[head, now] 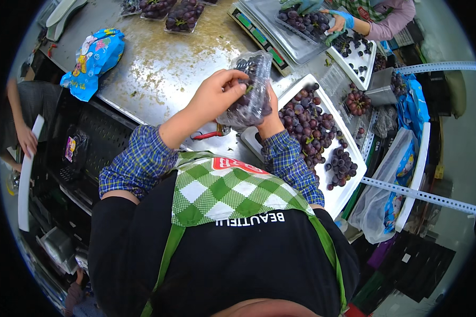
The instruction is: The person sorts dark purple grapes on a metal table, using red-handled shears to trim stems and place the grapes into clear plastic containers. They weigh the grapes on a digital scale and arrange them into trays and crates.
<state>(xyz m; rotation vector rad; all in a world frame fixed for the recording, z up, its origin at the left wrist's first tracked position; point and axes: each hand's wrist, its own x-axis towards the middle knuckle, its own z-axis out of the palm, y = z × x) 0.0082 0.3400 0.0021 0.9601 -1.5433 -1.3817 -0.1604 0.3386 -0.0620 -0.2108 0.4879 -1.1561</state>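
Note:
A clear plastic container (258,91) of dark grapes is tilted up in front of my chest. My right hand (273,113) grips it along its right side and lower end, with most of those fingers hidden behind it. Over the grapes inside, my left hand (218,93) bends its fingers and brings the thumb close to a green stem; whether it pinches anything cannot be seen. Below the container, red-handled pruning snips (208,135) lie on the metal table (158,79). At my right forearm, a white tray (341,198) holds loose grapes and bunches (307,123).
A digital scale (258,35) stands ahead, where a co-worker's gloved hands (335,21) handle another grape container (301,23). Filled containers (184,16) and a blue printed bag (95,59) lie on the table. A black crate (91,126) sits at left; a second white tray (361,67) is at right.

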